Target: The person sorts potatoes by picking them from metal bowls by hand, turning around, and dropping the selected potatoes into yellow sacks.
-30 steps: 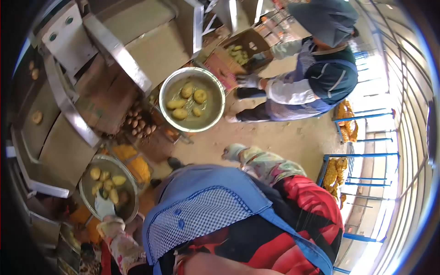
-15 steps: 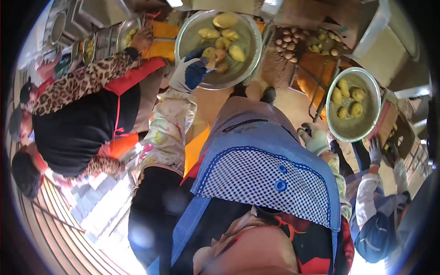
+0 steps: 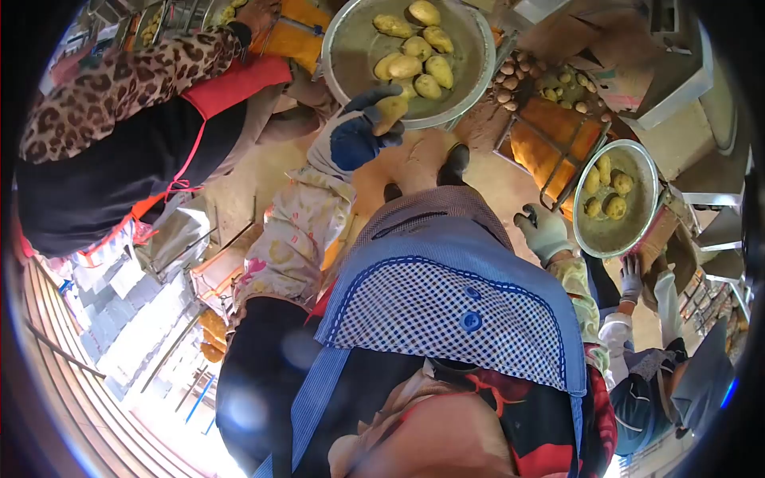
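Observation:
My left hand (image 3: 360,134), in a light glove with dark blue over its back and dark fingers, holds a yellow-brown potato (image 3: 390,115) at the near rim of a large metal bowl (image 3: 351,60). Inside that bowl lie several potatoes (image 3: 417,48), some pale yellow. My right hand (image 3: 545,231), in a light glove with dark fingertips, hangs near the metal frame at the right. Its fingers are bent and slightly apart, with nothing visible in them.
A smaller bowl (image 3: 643,225) with several potatoes stands at the right, a co-worker's gloved hand (image 3: 629,279) just below it. Another co-worker in leopard-print sleeves (image 3: 127,88) bends at the left. Potatoes lie on the ground beyond an orange cloth-covered frame (image 3: 546,155).
My left hand has come back from inside the large bowl to its near rim with a potato. The view has shifted, and the co-worker at the left leans differently.

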`<state>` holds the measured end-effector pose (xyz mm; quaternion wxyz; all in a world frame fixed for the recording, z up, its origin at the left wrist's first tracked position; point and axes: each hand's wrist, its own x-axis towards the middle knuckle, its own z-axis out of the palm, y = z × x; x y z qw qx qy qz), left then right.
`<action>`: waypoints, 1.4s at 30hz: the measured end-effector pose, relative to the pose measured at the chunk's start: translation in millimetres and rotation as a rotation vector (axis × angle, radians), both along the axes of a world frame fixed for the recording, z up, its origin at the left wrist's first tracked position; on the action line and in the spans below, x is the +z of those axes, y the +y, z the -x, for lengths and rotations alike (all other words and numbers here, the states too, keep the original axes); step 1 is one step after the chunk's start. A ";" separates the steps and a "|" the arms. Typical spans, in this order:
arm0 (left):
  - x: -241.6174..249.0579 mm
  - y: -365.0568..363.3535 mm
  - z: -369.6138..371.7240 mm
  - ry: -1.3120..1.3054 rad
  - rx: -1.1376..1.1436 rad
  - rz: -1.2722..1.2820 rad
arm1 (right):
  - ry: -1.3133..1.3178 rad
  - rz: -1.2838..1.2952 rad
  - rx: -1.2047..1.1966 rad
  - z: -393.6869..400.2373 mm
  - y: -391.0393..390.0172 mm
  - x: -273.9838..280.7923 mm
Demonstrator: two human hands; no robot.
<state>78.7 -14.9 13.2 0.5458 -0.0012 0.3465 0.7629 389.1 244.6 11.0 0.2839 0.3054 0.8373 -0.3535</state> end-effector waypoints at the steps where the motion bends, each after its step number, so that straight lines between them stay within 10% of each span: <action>1: -0.5 -8.3 -5.8 0.042 0.020 0.016 | -0.018 -0.009 0.017 2.8 -5.9 0.0; 12: -29.8 -232.4 -100.6 -0.194 0.661 0.101 | -0.135 0.025 0.311 77.8 -99.9 -0.5; 15: -84.8 -341.0 -157.9 0.436 0.723 0.749 | -0.043 -0.037 0.518 96.1 -127.6 -14.9; 18: -78.6 -441.1 -195.0 -0.114 1.173 0.187 | 0.014 -0.046 0.640 111.3 -153.2 -29.4; 20: -50.9 -504.0 -208.9 -0.301 1.705 0.353 | 0.067 0.010 0.667 116.0 -173.2 -30.3; 23: -13.2 -619.4 -222.6 0.133 1.811 0.446 | -0.032 0.011 0.665 127.0 -203.0 -10.6; 26: 31.9 -660.5 -208.8 -0.209 2.133 0.713 | -0.021 0.023 0.700 119.5 -210.4 -19.6; 31: -70.5 -623.8 -170.5 -0.099 1.551 0.907 | -0.022 -0.021 0.628 94.3 -194.7 -15.0; 35: -93.1 -434.6 -89.8 0.123 0.913 0.870 | -0.111 -0.035 0.496 73.7 -170.6 -12.6; 40: 10.8 -198.6 -17.8 0.911 0.105 1.239 | -0.184 0.003 0.219 35.4 -138.8 -2.7; 42: -8.2 -145.0 8.0 1.436 0.208 0.929 | -0.176 0.006 0.154 13.3 -121.9 -7.8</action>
